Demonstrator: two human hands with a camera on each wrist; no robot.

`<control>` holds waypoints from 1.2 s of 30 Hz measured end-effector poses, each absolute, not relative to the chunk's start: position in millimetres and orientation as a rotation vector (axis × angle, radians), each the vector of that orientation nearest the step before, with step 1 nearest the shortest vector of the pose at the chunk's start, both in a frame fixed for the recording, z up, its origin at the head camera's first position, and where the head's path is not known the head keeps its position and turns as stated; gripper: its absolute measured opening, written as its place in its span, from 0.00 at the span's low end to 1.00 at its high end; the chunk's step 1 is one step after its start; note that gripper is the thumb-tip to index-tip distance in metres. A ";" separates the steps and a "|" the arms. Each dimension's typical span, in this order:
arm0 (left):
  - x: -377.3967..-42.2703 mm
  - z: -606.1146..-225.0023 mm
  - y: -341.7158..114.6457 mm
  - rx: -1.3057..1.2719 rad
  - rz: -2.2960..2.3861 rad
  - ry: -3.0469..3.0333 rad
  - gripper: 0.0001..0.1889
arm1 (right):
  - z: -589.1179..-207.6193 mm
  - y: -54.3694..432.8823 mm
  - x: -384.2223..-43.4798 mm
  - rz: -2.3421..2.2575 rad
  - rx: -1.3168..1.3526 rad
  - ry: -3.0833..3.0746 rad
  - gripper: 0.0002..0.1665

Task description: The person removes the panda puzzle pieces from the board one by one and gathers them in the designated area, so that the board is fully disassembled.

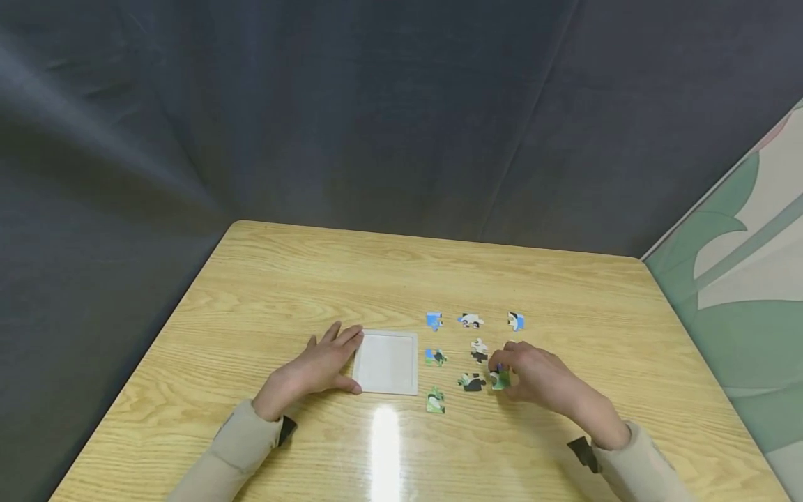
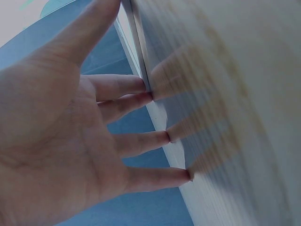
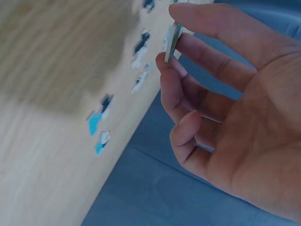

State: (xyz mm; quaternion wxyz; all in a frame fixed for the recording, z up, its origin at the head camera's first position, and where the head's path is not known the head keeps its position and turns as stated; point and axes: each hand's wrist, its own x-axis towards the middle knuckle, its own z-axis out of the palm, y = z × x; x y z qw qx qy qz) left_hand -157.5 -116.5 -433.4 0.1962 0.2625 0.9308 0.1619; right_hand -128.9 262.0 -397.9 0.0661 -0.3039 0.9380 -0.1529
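My left hand (image 1: 318,364) lies at the left side of a white square puzzle tray (image 1: 385,362), its straight fingers and thumb touching that edge. In the left wrist view the fingertips (image 2: 181,174) also meet the wooden tabletop. My right hand (image 1: 541,376) pinches a puzzle piece (image 1: 500,378) with green on it between thumb and fingers. The right wrist view shows this piece (image 3: 173,43) tilted nearly edge-on, off the table, with the other fingers curled. Nearest to that hand are a black-and-white piece (image 1: 479,351) and a green-and-black piece (image 1: 472,382).
Several more puzzle pieces lie loose on the wooden table (image 1: 301,279) right of the tray, among them a blue piece (image 1: 433,320), a white-and-blue piece (image 1: 516,321) and a green piece (image 1: 436,401). A dark curtain (image 1: 376,125) hangs behind the table.
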 end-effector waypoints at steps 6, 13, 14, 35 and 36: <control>-158.7 -434.1 -114.1 0.743 0.457 2.599 0.50 | -402.5 273.1 -117.1 -0.452 -0.888 2.796 0.23; -162.6 -434.1 -107.9 0.787 0.467 2.580 0.50 | -409.9 285.8 -97.7 -0.327 -0.725 2.839 0.24; -163.3 -434.1 -107.3 0.793 0.470 2.578 0.50 | -411.2 286.1 -95.4 -0.308 -0.700 2.846 0.24; -151.3 -438.9 -147.6 0.817 0.507 2.660 0.49 | -439.5 189.8 -113.2 -0.293 -1.028 2.975 0.17; -151.4 -438.8 -148.7 0.816 0.507 2.663 0.49 | -439.8 189.1 -113.6 -0.292 -1.041 2.975 0.17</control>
